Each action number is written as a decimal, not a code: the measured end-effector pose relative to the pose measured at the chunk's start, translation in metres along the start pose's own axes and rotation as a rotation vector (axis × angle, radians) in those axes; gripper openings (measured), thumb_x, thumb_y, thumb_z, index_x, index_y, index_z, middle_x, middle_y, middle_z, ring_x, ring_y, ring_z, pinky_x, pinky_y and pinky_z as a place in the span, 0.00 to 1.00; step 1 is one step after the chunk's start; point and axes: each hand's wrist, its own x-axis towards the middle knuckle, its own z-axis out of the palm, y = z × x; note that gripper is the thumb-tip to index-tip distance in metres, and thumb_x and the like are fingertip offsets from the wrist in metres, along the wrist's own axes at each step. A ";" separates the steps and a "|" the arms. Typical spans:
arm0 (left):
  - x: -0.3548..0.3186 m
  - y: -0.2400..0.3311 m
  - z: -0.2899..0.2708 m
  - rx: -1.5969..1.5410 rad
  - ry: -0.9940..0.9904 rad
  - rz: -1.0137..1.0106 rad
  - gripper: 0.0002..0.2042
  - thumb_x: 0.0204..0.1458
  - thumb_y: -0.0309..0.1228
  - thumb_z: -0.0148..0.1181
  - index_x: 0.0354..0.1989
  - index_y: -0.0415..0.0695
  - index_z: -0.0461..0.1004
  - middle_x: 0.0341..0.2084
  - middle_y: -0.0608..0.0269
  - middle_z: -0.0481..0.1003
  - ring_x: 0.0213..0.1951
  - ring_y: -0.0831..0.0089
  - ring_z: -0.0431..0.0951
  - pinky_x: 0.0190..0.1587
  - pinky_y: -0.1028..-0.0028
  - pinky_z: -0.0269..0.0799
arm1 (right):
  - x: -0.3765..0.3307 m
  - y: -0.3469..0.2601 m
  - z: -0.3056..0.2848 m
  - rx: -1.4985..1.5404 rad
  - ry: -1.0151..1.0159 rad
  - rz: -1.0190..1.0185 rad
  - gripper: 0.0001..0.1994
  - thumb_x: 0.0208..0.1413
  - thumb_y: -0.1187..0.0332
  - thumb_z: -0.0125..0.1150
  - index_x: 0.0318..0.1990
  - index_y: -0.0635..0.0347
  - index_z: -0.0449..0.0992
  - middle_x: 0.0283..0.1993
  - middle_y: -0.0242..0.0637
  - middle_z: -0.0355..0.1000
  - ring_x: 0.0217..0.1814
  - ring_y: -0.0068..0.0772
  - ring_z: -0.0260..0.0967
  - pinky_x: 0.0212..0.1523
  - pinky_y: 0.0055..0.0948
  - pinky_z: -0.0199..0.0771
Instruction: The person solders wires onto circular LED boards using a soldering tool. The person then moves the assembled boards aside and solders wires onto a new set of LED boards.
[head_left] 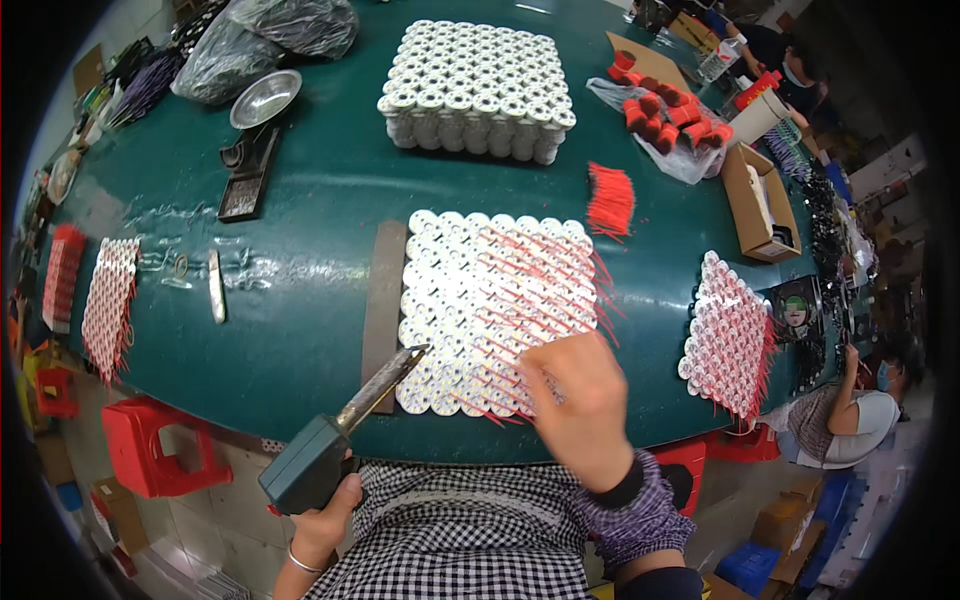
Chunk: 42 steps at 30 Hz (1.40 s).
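My left hand (pixel 328 515) is closed round the grip of a dark green soldering gun (pixel 310 462). Its metal tip meets the lower left part of a block of round white LED boards (pixel 437 300) set edge to edge. Thin red wires (pixel 540 275) stick out from the boards on the block's right half, while those on the left half carry none. Over the lower right corner, my right hand (pixel 583 400) is slightly blurred, thumb and fingers pinched together. What the pinch holds, if anything, cannot be made out among the wires. A brown strip (pixel 382 300) lies along the block's left edge.
Stacked white round boards (pixel 478 85) stand behind. A red wire bundle (pixel 609 198) lies right of them; wired boards (pixel 728 335) sit far right, others (pixel 107 300) far left. Around are tweezers (pixel 216 287), a black tray (pixel 248 180), a metal bowl (pixel 266 99) and a cardboard box (pixel 757 203).
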 end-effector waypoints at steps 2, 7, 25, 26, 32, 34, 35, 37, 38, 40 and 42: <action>0.008 0.010 0.010 -0.123 0.023 -0.044 0.18 0.52 0.17 0.65 0.52 0.34 0.75 0.40 0.58 0.78 0.29 0.77 0.75 0.29 0.76 0.72 | 0.012 0.032 -0.018 -0.140 0.099 0.113 0.03 0.51 0.78 0.64 0.32 0.61 0.76 0.31 0.40 0.71 0.35 0.46 0.68 0.37 0.40 0.69; 0.022 -0.001 0.013 -0.107 0.063 -0.039 0.24 0.49 0.14 0.62 0.58 0.34 0.67 0.45 0.49 0.77 0.21 0.77 0.72 0.19 0.78 0.69 | 0.050 0.133 -0.027 -0.367 0.100 0.080 0.03 0.51 0.74 0.65 0.33 0.61 0.77 0.36 0.38 0.73 0.41 0.44 0.69 0.40 0.40 0.70; 0.035 0.012 0.022 -0.161 0.159 -0.065 0.21 0.51 0.15 0.63 0.54 0.32 0.70 0.47 0.49 0.77 0.23 0.76 0.75 0.23 0.75 0.72 | 0.080 0.189 0.009 -0.609 0.157 -0.084 0.03 0.50 0.73 0.63 0.31 0.57 0.75 0.32 0.34 0.70 0.39 0.39 0.69 0.41 0.38 0.68; 0.036 0.012 0.022 -0.169 0.166 -0.069 0.21 0.50 0.15 0.63 0.55 0.32 0.71 0.47 0.49 0.77 0.23 0.76 0.75 0.23 0.75 0.72 | 0.080 0.188 0.008 -0.617 0.168 -0.091 0.03 0.51 0.73 0.63 0.32 0.57 0.74 0.32 0.34 0.69 0.38 0.39 0.68 0.41 0.38 0.67; 0.036 0.012 0.020 -0.169 0.171 -0.074 0.21 0.50 0.14 0.62 0.55 0.32 0.71 0.46 0.50 0.77 0.23 0.76 0.75 0.23 0.75 0.72 | 0.084 0.184 0.004 -0.573 0.144 -0.021 0.03 0.54 0.73 0.63 0.34 0.57 0.75 0.34 0.35 0.70 0.40 0.39 0.70 0.42 0.37 0.68; 0.037 0.012 0.019 -0.178 0.164 -0.077 0.22 0.49 0.14 0.62 0.55 0.32 0.71 0.46 0.50 0.77 0.23 0.76 0.75 0.23 0.75 0.72 | 0.084 0.184 0.000 -0.542 0.137 -0.010 0.03 0.54 0.74 0.64 0.34 0.58 0.75 0.34 0.35 0.70 0.39 0.40 0.71 0.40 0.38 0.69; 0.037 0.012 0.019 -0.179 0.163 -0.090 0.22 0.49 0.14 0.62 0.55 0.32 0.71 0.46 0.50 0.77 0.23 0.76 0.75 0.23 0.76 0.72 | 0.083 0.184 -0.002 -0.508 0.130 0.001 0.02 0.54 0.74 0.64 0.34 0.59 0.76 0.34 0.36 0.71 0.38 0.41 0.71 0.39 0.39 0.70; 0.037 0.012 0.020 -0.181 0.164 -0.102 0.22 0.49 0.14 0.62 0.55 0.32 0.70 0.46 0.50 0.77 0.23 0.76 0.75 0.23 0.76 0.72 | 0.083 0.182 -0.007 -0.480 0.127 0.002 0.02 0.53 0.74 0.64 0.34 0.59 0.77 0.34 0.37 0.71 0.38 0.42 0.72 0.38 0.39 0.71; 0.037 0.012 0.020 -0.181 0.164 -0.090 0.22 0.49 0.14 0.61 0.55 0.32 0.70 0.46 0.49 0.77 0.23 0.76 0.75 0.23 0.76 0.72 | 0.083 0.179 -0.011 -0.453 0.123 0.005 0.01 0.53 0.74 0.64 0.33 0.60 0.78 0.34 0.38 0.72 0.37 0.43 0.72 0.37 0.40 0.72; 0.039 0.013 0.018 -0.179 0.168 -0.077 0.22 0.49 0.14 0.61 0.55 0.32 0.70 0.46 0.49 0.77 0.22 0.76 0.74 0.22 0.76 0.72 | 0.084 0.169 -0.018 -0.450 0.098 0.004 0.01 0.53 0.75 0.64 0.33 0.60 0.79 0.33 0.38 0.72 0.37 0.43 0.72 0.37 0.40 0.72; 0.041 0.011 0.016 -0.183 0.160 -0.026 0.22 0.49 0.14 0.61 0.55 0.32 0.70 0.46 0.49 0.77 0.22 0.76 0.74 0.22 0.76 0.72 | 0.087 0.158 -0.028 -0.451 0.073 0.004 0.01 0.53 0.75 0.64 0.33 0.61 0.80 0.33 0.38 0.73 0.37 0.42 0.72 0.37 0.40 0.73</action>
